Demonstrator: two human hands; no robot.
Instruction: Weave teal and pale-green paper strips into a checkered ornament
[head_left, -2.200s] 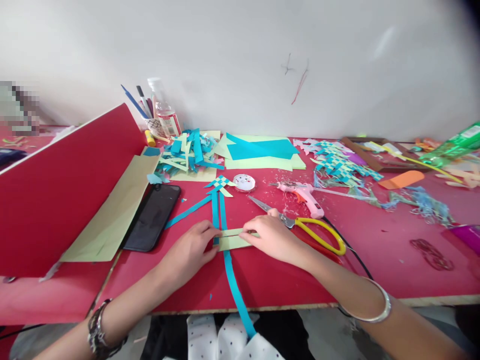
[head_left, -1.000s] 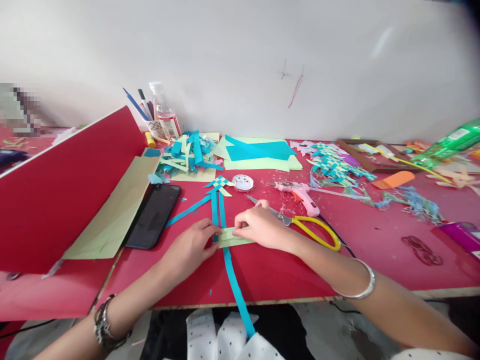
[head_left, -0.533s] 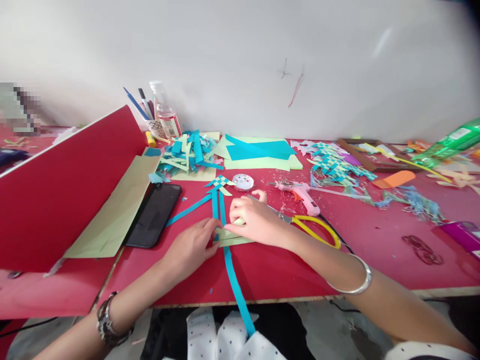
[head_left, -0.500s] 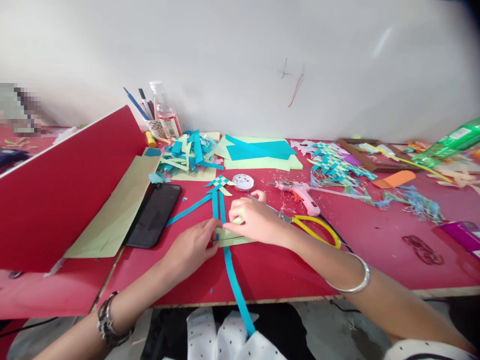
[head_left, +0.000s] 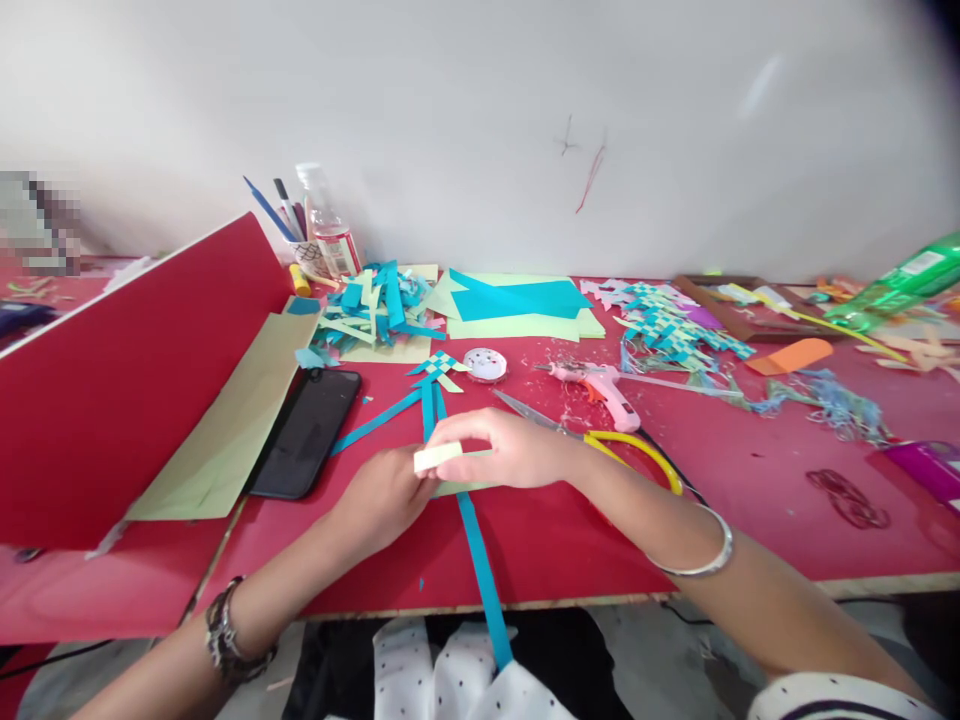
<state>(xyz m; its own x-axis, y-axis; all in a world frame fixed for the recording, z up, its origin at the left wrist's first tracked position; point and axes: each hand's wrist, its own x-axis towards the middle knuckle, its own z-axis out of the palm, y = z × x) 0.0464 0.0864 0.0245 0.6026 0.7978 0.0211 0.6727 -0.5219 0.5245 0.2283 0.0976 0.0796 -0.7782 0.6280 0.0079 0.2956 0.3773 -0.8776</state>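
My right hand [head_left: 514,447] pinches a pale green paper strip [head_left: 439,457], raised above the work and bent towards my other hand. Under it my left hand [head_left: 386,495] lies curled, back upwards; its fingertips are hidden, so what they grip cannot be made out. Between the hands, a pale green paper piece [head_left: 454,489] shows in part. Blue paper strips [head_left: 428,410] run under the hands, and a long blue strip [head_left: 480,565] hangs over the table edge onto my lap. Just beyond lies a small woven blue-and-green paper fish [head_left: 439,368].
Right of my hands lie yellow-handled scissors [head_left: 634,442] and a pink glue gun [head_left: 596,385]. A black phone [head_left: 307,430] is at left, beside a red board [head_left: 142,390]. Behind are a pile of paper strips [head_left: 382,305], a white lid [head_left: 485,364] and woven pieces [head_left: 671,325].
My right hand has lifted the end of the pale green strip and brought it left over my left hand. The scissors' blades now show more fully.
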